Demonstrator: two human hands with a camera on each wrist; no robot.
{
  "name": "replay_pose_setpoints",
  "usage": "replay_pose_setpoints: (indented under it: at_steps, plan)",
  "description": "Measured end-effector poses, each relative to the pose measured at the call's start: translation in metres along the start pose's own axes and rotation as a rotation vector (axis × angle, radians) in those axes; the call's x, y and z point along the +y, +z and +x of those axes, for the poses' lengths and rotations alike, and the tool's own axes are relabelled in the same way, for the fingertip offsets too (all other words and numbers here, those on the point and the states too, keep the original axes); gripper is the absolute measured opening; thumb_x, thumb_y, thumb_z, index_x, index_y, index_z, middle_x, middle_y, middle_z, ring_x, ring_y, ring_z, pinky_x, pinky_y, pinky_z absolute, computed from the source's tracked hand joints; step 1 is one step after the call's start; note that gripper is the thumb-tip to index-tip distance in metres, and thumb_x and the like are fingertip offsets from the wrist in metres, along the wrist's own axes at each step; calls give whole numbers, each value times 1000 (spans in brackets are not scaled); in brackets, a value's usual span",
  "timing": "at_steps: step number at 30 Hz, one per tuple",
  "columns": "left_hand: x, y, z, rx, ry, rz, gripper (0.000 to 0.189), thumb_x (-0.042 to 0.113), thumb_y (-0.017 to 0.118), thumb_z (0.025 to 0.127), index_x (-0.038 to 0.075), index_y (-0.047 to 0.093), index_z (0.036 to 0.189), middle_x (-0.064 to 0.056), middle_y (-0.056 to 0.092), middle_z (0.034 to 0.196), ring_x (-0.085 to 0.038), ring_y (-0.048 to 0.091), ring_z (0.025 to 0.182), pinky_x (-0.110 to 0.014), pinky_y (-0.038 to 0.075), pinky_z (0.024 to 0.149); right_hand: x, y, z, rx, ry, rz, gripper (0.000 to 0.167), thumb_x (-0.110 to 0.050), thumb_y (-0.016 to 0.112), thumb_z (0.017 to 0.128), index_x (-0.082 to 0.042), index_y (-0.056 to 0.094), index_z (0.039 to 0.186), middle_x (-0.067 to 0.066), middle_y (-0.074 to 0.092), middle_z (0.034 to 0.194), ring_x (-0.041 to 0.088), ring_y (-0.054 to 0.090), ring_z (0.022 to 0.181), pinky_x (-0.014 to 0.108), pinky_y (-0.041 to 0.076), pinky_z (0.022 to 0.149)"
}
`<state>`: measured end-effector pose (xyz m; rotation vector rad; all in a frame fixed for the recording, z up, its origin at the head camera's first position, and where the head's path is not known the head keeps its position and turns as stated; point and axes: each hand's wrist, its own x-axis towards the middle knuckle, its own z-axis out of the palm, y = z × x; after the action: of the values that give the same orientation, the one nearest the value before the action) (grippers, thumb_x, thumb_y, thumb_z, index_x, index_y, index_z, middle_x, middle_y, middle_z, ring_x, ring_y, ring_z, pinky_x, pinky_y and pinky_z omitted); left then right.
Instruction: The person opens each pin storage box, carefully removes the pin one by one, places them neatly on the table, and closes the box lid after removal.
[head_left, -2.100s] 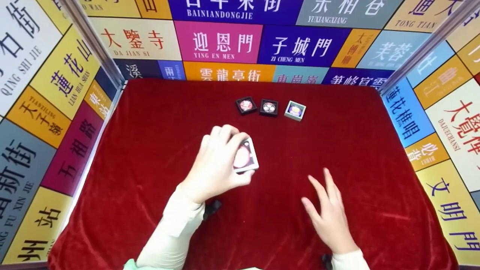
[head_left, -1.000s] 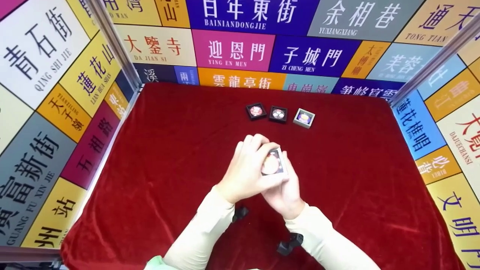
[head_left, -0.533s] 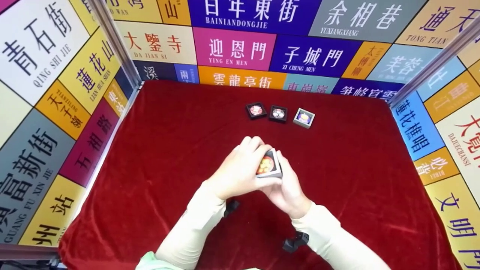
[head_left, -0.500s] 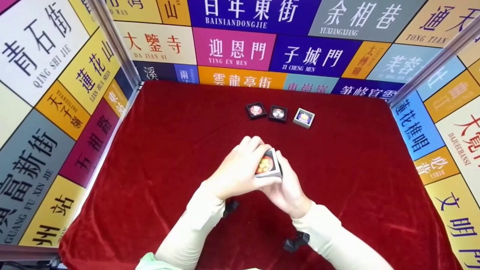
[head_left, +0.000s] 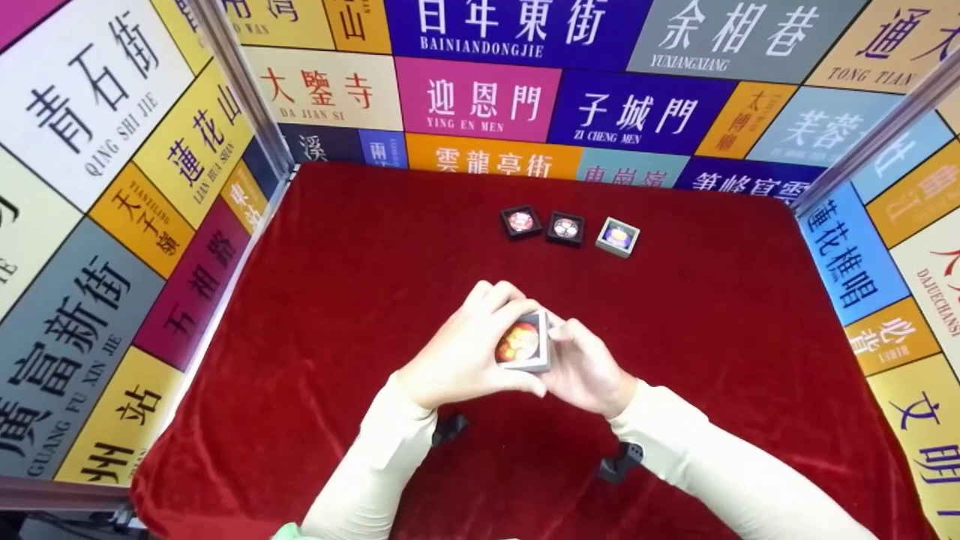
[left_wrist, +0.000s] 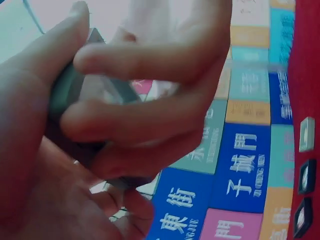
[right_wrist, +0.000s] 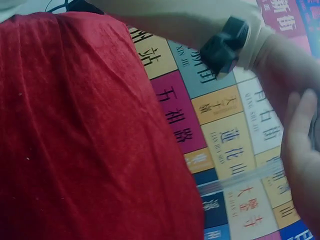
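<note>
A small square grey display box (head_left: 523,343) with a round orange-red picture in it is held above the red cloth. My left hand (head_left: 457,356) grips it from the left, fingers over the far side and thumb along the near edge. At its right side, my right hand (head_left: 592,371) curls its fingers against the box, partly hidden behind it. In the left wrist view, fingers cross in front of the box (left_wrist: 62,95), which is seen tilted. The right wrist view catches only part of the right hand (right_wrist: 302,165) at the edge.
Beyond the hands, two black boxes (head_left: 520,222) and a pale grey box (head_left: 618,237) lie in a row on the red velvet cloth (head_left: 360,262). Colourful sign panels (head_left: 480,97) wall in the back and sides. Black camera mounts (head_left: 621,462) sit on the wrists.
The right hand came in from the right to meet the box in the left hand. The box has tilted, its picture showing more clearly, and the right fingers have since curled.
</note>
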<state>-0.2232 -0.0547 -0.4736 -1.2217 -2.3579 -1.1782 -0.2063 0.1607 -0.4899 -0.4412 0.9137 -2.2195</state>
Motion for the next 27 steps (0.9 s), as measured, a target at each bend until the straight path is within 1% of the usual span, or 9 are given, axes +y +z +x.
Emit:
replay_pose_setpoints:
  at_steps: [5, 8, 12, 14, 17, 20, 23, 25, 27]
  plan:
    - [4, -1, -10, 16, 0, -10, 71, 51, 95, 81, 14, 69, 135, 2, 57, 127, -17, 45, 113, -33, 46, 91, 6, -5, 1, -103, 14, 20, 55, -21, 53, 106, -18, 43, 160, 9, 55, 150, 26, 56, 134, 46, 50, 110]
    - [7, -1, -13, 36, 8, -17, 72, 49, 96, 80, 14, 69, 136, 3, 58, 126, -17, 45, 113, -34, 45, 91, 10, -6, 1, -139, -5, -13, 53, -22, 54, 108, -17, 45, 160, 9, 56, 148, 25, 58, 132, 44, 53, 107]
    - [11, 0, -17, 62, 34, -10, 73, 49, 97, 79, 13, 70, 136, 2, 59, 126, -18, 46, 113, -35, 45, 91, 17, -7, 3, -158, -53, -50, 51, -24, 58, 107, -14, 48, 156, 10, 60, 144, 24, 62, 129, 41, 55, 104]
    - [9, 3, -16, 82, 53, 5, 72, 49, 97, 79, 11, 70, 135, 0, 60, 126, -20, 47, 113, -36, 45, 91, 19, -11, 4, -156, -78, -52, 52, -25, 60, 106, -14, 49, 155, 9, 61, 144, 24, 62, 129, 40, 54, 105]
    - [1, 8, -10, 112, 51, 25, 68, 48, 95, 81, 9, 71, 132, -2, 60, 125, -22, 47, 111, -37, 46, 90, 22, -16, 8, -94, -100, -48, 50, -30, 62, 106, -16, 52, 152, 7, 63, 140, 22, 63, 124, 38, 54, 103]
    - [-15, 12, 0, 147, 15, 72, 63, 49, 92, 84, 11, 71, 130, -2, 60, 123, -22, 47, 110, -36, 47, 89, 22, -15, 18, 51, -110, -20, 48, -37, 65, 105, -17, 59, 148, 8, 66, 135, 23, 67, 116, 40, 57, 95]
    - [-29, 13, 12, 191, -38, 126, 63, 54, 90, 85, 13, 71, 129, -2, 59, 123, -22, 47, 109, -35, 47, 89, 23, -10, 31, 192, -147, 21, 47, -43, 64, 105, -17, 63, 144, 9, 67, 134, 24, 67, 115, 45, 56, 93]
    - [-34, 13, 19, 213, -63, 159, 66, 58, 89, 85, 12, 71, 130, -3, 59, 124, -23, 46, 110, -35, 48, 90, 24, -5, 39, 256, -193, 41, 46, -47, 61, 108, -19, 64, 144, 8, 67, 135, 24, 65, 117, 45, 55, 92]
    - [-33, 13, 23, 220, -77, 172, 69, 61, 87, 85, 12, 71, 132, -3, 58, 125, -22, 46, 111, -34, 49, 91, 26, 0, 43, 294, -243, 50, 46, -51, 60, 109, -21, 64, 144, 8, 67, 135, 23, 65, 116, 43, 54, 89]
